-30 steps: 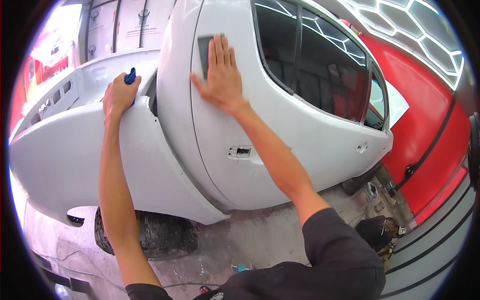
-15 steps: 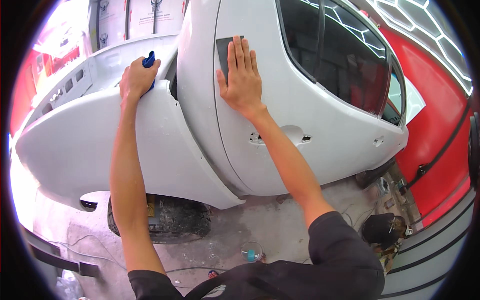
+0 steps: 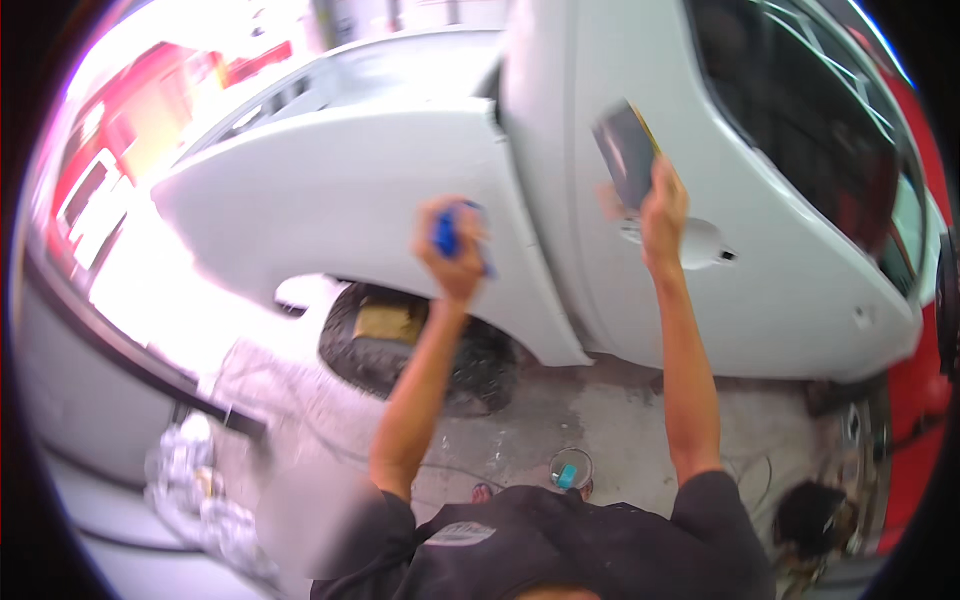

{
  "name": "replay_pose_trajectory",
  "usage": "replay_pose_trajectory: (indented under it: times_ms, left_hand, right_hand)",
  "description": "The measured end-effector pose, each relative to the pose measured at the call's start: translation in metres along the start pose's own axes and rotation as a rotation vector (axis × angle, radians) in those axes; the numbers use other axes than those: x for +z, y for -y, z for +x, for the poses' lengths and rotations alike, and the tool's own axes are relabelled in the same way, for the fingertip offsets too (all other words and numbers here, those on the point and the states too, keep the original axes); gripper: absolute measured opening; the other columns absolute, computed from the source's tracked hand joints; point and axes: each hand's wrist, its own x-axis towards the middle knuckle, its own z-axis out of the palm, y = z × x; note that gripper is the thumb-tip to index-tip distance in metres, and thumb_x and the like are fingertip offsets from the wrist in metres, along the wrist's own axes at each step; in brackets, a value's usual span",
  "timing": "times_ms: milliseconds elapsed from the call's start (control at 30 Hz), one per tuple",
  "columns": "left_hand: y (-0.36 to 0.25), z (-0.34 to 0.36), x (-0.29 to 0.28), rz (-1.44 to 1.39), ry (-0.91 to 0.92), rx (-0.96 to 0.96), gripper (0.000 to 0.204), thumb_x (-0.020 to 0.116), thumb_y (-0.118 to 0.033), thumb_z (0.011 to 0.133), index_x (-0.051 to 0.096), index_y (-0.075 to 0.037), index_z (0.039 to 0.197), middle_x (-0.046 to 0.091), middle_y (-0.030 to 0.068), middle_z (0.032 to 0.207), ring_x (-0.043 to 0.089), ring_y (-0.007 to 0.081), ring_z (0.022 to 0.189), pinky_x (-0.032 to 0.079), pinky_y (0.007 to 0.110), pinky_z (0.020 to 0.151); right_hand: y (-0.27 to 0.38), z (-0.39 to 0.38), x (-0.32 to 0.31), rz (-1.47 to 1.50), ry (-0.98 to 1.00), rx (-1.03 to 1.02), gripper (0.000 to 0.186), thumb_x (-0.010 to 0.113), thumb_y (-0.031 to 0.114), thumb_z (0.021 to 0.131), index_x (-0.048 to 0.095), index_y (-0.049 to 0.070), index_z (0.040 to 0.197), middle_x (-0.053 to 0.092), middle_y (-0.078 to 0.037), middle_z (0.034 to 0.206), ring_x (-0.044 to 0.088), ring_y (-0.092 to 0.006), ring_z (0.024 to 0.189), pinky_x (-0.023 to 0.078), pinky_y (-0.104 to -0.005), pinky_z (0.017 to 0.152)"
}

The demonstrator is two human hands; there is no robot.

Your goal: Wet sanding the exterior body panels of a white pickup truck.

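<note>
Left hand [image 3: 456,274]: clenched round blue item [image 3: 446,232] | right hand [image 3: 662,218]: grasping dark-grey pad [image 3: 626,160], which I see at its 11 o'clock, left hand's 2 o'clock

Left hand [image 3: 452,262]: I see it curled around a blurred blue object [image 3: 446,230], in front of the white rear side panel [image 3: 340,190].
Right hand [image 3: 664,212]: I see it gripping a dark grey, yellow-edged pad [image 3: 624,155], tilted; whether it touches the white door [image 3: 800,300], I can't tell.
Tyre [image 3: 480,375]: black, below the panel.
Round tub [image 3: 578,457]: on the floor [image 3: 640,430], turquoise piece [image 3: 567,476] inside.
</note>
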Motion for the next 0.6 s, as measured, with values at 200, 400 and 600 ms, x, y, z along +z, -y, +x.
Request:
replay_pose_trajectory:
  times_ms: [200,400,600]
  left_hand:
    - [-0.059,-0.157,0.031,0.363,0.416,-0.002,0.020,0.077,-0.011,0.082,0.068,-0.003,0.098,0.064,0.0130,0.077,0.065,0.0294,0.067,0.052,0.037,0.062]
    - [-0.067,-0.218,0.052,0.493,0.382,-0.152,0.025,0.079,-0.015,0.081,0.067,-0.003,0.100,0.065,0.0138,0.089,0.065,0.0321,0.077,0.053,0.039,0.067]
    - [-0.092,-0.261,0.098,0.446,0.330,-0.015,0.038,0.082,-0.026,0.082,0.066,-0.004,0.108,0.065,0.0132,0.100,0.064,0.0341,0.089,0.053,0.043,0.080]
  right_hand:
    - [-0.086,-0.165,-0.026,0.376,-0.094,0.714,0.061,0.043,0.055,0.109,0.057,0.000,0.130,0.067,-0.007,0.108,0.068,-0.0162,0.085,0.055,-0.0268,0.067]
    - [-0.098,-0.217,-0.067,0.248,-0.042,0.658,0.058,0.046,0.051,0.109,0.056,0.000,0.135,0.060,-0.007,0.125,0.062,-0.0173,0.109,0.052,-0.0325,0.092]
    - [-0.099,-0.255,-0.108,0.513,-0.296,0.936,0.061,0.037,0.056,0.109,0.051,0.005,0.139,0.059,-0.008,0.121,0.060,-0.0197,0.112,0.050,-0.0330,0.098]
